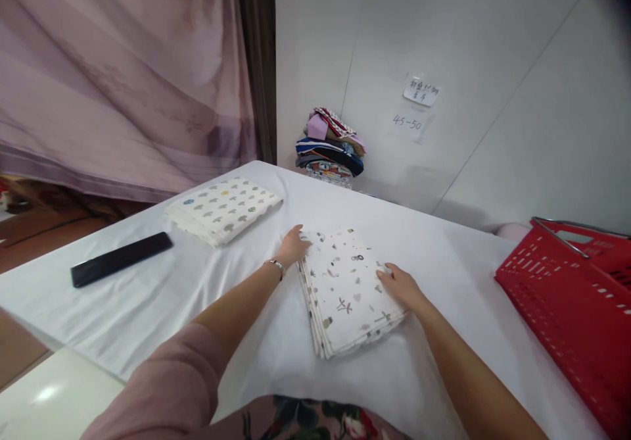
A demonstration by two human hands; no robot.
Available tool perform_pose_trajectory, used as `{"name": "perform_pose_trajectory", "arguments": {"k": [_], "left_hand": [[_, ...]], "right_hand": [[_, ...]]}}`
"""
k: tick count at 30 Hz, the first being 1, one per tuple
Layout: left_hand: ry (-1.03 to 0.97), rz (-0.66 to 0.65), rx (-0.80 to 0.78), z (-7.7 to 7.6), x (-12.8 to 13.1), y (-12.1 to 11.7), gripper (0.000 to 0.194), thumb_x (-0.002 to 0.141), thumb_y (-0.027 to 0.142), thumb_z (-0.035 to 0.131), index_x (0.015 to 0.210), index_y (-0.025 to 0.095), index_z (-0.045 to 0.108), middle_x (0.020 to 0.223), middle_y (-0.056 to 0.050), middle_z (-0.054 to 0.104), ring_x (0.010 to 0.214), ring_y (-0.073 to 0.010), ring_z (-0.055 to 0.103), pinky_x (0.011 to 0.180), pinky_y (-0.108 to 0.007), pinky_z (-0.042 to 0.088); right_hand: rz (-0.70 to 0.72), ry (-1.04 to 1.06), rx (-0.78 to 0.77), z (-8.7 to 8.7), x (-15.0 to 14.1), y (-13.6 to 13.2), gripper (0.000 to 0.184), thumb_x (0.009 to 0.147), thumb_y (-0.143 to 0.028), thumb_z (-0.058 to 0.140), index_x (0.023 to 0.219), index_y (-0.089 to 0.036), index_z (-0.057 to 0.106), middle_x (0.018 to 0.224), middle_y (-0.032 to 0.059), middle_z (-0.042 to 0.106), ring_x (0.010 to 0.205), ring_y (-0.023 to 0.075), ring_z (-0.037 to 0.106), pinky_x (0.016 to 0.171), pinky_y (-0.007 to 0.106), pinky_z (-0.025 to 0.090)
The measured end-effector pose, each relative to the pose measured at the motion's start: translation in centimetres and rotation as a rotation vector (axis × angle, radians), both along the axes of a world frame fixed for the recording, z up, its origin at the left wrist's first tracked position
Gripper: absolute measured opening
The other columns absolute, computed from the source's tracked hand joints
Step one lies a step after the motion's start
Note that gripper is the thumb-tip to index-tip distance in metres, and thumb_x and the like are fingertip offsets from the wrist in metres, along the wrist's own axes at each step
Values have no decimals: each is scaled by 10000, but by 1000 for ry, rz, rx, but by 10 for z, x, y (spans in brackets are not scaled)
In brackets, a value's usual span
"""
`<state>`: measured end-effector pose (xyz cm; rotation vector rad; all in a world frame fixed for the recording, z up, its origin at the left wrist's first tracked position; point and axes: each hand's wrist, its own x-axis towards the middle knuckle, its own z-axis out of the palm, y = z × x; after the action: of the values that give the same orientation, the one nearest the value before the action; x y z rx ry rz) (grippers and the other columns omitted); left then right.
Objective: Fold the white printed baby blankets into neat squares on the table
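A folded white cloth with small printed motifs [345,289] lies in the middle of the white-covered table [434,256]. My left hand [292,246] rests at its far left corner, fingers curled against the edge. My right hand [400,285] lies flat on its right edge, fingers stretched out over the fabric. A second folded white cloth with grey and green spots [224,208] sits further left and back, apart from both hands.
A long black flat object [121,258] lies near the table's left edge. A red plastic basket [576,295] stands at the right. A pile of folded coloured fabrics [331,147] is stacked against the wall behind the table. A pink curtain [123,72] hangs at the left.
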<state>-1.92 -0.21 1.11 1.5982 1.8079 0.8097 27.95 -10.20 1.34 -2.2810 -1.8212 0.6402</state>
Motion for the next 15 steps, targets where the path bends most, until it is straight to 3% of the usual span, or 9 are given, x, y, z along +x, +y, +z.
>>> {"name": "perform_pose_trajectory", "arguments": {"k": [3, 6, 12, 15], "left_hand": [[-22, 2, -2, 3, 5, 7, 615, 766, 176, 597, 1347, 173, 396, 1315, -113, 523, 1024, -188, 608, 862, -273, 489], [-22, 14, -13, 1, 5, 5, 608, 781, 223, 601, 1346, 143, 394, 1341, -147, 492, 1131, -235, 553, 943, -321, 449], [-3, 1, -16, -5, 4, -24, 763, 794, 375, 593, 1414, 97, 245, 1416, -196, 394, 1300, -272, 389, 1044, -368, 348], [96, -71, 72, -11, 7, -43, 772, 778, 361, 602, 1415, 120, 240, 1492, -178, 264, 1365, -275, 275, 1090, -378, 277]], "right_hand": [[30, 14, 38, -8, -6, -1, 575, 880, -481, 380, 1346, -150, 435, 1273, 125, 570, 1135, 252, 548, 905, 334, 415], [32, -26, 64, -15, -9, -16, 572, 898, -488, 339, 1352, -150, 420, 1233, 130, 596, 1111, 260, 560, 889, 342, 419], [56, -138, 14, -2, -15, -31, 546, 913, -483, 278, 1335, -172, 429, 1137, 136, 635, 1025, 287, 588, 814, 380, 442], [136, -226, 150, 3, -23, -25, 556, 906, -436, 314, 1378, -149, 379, 1308, 162, 516, 1191, 301, 476, 914, 407, 401]]}}
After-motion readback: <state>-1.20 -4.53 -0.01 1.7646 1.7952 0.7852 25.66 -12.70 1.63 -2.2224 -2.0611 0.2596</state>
